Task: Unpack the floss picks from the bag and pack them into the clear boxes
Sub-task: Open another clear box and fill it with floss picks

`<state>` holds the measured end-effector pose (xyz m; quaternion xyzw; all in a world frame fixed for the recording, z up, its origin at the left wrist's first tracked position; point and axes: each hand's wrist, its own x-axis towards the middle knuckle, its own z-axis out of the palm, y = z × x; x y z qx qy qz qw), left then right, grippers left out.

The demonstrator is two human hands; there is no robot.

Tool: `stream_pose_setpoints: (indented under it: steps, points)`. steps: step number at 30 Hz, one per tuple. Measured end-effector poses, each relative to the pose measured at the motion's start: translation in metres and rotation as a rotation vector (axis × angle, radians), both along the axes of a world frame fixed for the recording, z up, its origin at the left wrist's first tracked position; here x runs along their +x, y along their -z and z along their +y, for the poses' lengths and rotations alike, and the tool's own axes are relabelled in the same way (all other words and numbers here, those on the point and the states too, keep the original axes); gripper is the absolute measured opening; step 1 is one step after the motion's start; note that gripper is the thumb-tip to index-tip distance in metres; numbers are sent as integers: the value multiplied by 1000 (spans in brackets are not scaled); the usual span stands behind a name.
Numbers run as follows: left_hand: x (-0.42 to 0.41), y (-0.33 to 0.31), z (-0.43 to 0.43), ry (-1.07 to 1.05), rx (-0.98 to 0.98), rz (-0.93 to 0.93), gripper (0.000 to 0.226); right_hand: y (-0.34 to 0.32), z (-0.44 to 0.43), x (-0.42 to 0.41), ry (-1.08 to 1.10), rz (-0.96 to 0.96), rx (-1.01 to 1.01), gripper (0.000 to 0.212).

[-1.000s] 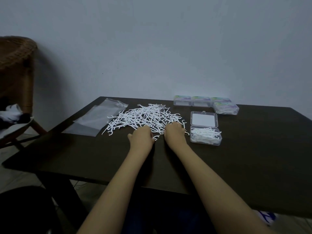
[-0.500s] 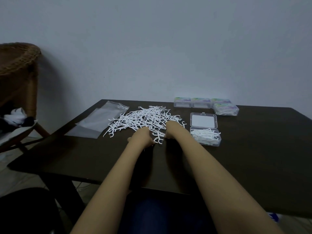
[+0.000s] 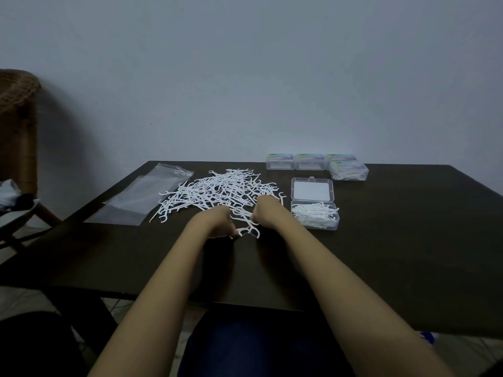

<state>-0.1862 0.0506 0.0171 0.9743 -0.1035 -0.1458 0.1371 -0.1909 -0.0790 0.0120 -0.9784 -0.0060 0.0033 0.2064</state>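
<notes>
Fingers (image 3: 231, 233) curled | left hand (image 3: 215, 221), right hand (image 3: 268, 210) pinch floss picks (image 3: 246, 228) between them

A plain pale grey wall (image 3: 245, 77) stood at twelve o'clock; a brown woven wicker chair (image 3: 19, 126) sat at nine o'clock.

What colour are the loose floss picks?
The floss picks are white, clearest in the head view against the dark table.
</notes>
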Motion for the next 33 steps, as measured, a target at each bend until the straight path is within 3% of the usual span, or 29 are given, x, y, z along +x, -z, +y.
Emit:
stream_pose_setpoints:
  steps: [2, 6, 11, 16, 24, 27, 33]
  points:
    - [0, -2, -1, 27, 9, -5, 27, 10, -1, -2, 11, -59, 32, 40]
    - [2, -4, -4, 49, -54, -14, 19, 16, -10, -8, 23, -153, 112, 15]
    - [10, -4, -17, 35, -213, -152, 26, 5, -38, -16, 13, -340, 289, 10]
    - [16, -8, -39, 35, -462, -355, 7, -10, -82, -22, 61, -438, 549, 9]
    - [17, 0, -109, 255, -577, -399, 5, -9, -151, -24, 215, -523, 815, 10]
    - [18, 10, -131, 304, -588, -412, 6, -5, -160, -25, 204, -463, 841, 10]
    - [27, 18, -141, 289, -631, -487, 12, -1, -157, -18, 159, -412, 707, 9]
